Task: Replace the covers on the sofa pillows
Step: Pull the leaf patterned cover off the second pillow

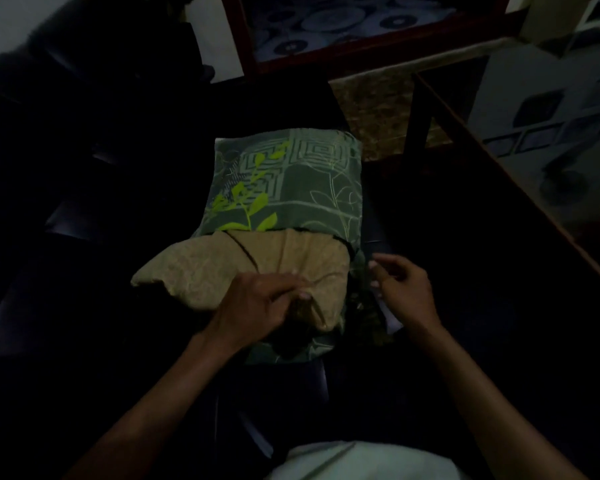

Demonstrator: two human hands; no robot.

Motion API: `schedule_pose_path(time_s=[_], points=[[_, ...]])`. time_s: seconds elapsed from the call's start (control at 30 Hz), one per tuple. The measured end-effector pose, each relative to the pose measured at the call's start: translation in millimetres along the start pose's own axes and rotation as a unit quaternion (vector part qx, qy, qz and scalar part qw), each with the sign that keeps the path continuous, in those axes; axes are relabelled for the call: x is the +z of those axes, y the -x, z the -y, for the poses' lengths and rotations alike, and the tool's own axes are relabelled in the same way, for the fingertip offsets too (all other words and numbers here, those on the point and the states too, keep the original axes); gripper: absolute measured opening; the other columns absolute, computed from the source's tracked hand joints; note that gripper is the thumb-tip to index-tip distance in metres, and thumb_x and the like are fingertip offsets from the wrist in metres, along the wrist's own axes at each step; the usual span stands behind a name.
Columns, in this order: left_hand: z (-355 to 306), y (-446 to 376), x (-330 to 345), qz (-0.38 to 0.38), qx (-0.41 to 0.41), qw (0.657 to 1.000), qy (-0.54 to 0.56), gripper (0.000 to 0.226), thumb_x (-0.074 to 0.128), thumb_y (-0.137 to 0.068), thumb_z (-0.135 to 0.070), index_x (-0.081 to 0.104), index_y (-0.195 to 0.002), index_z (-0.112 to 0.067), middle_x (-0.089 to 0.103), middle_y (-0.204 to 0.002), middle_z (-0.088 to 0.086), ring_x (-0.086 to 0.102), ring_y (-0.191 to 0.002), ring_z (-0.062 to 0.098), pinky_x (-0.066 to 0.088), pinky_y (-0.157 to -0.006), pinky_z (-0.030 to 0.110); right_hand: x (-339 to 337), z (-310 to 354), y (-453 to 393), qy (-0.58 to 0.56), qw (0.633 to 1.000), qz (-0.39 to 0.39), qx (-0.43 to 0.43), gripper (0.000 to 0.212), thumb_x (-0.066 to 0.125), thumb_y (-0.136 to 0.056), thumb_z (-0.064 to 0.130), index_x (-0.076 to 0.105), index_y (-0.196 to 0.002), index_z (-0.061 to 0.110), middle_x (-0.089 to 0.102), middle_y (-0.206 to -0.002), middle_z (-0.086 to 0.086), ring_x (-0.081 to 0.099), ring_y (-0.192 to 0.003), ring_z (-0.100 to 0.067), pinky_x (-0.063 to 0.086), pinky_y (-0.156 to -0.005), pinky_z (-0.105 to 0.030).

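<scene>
A tan pillow (201,271) lies on the dark sofa seat (84,209), its far half inside a green leaf-patterned cover (291,181). The near half sticks out of the cover's open end. My left hand (257,306) pinches the tan fabric at the pillow's near right corner. My right hand (402,289) hovers just right of the cover's open edge with fingers loosely curled, holding nothing. Part of the green cover is bunched under the pillow near my left wrist.
A dark wooden table (492,174) runs along the right side, close to my right hand. A patterned blue rug (343,26) and a wood frame lie beyond the sofa. The scene is very dim.
</scene>
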State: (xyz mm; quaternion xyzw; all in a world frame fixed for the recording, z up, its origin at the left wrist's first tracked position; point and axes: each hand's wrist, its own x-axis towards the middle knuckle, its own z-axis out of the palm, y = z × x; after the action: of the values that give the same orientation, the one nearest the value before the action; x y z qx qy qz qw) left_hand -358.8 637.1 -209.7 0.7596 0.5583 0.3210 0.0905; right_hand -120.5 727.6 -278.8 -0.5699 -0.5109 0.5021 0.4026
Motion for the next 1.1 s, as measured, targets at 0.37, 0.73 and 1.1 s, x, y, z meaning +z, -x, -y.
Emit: schedule_pose_path(time_s=[0.37, 0.73, 1.1], points=[[-11.2, 21.6, 3.5, 0.053, -0.076, 0.987, -0.132, 0.062, 0.055, -0.089, -0.067, 0.058, -0.136, -0.027, 0.046, -0.153, -0.005, 0.027, -0.147, 0.004, 0.027, -0.120, 0.037, 53.4, 25.0, -11.8, 0.155, 0.980, 0.058, -0.109, 0.059, 0.084, -0.079, 0.046, 0.064, -0.131, 0.028, 0.054, -0.125, -0.003, 0.057, -0.120, -0.020, 0.050, -0.100, -0.033], [40.1, 7.9, 42.6, 0.103, -0.132, 0.961, -0.221, 0.089, 0.035, -0.091, -0.078, 0.012, -0.160, -0.027, -0.001, -0.168, -0.007, -0.009, -0.154, 0.014, 0.001, -0.124, 0.052, 56.3, 39.8, -30.8, 0.134, 0.989, 0.025, 0.058, 0.064, 0.089, -0.074, 0.030, 0.058, -0.129, 0.017, 0.064, -0.129, -0.012, 0.059, -0.124, -0.030, 0.050, -0.101, -0.036], [130.8, 9.0, -33.2, 0.156, 0.009, 0.968, -0.198, 0.082, 0.061, -0.080, -0.053, 0.034, -0.154, -0.031, 0.018, -0.166, -0.007, 0.012, -0.154, 0.014, 0.007, -0.123, 0.046, 83.3, 31.9, 42.5, 0.194, 0.972, 0.135, 0.012, 0.035, 0.082, -0.080, 0.045, 0.056, -0.087, 0.022, 0.066, -0.085, 0.004, 0.066, -0.089, -0.019, 0.043, -0.070, -0.026]])
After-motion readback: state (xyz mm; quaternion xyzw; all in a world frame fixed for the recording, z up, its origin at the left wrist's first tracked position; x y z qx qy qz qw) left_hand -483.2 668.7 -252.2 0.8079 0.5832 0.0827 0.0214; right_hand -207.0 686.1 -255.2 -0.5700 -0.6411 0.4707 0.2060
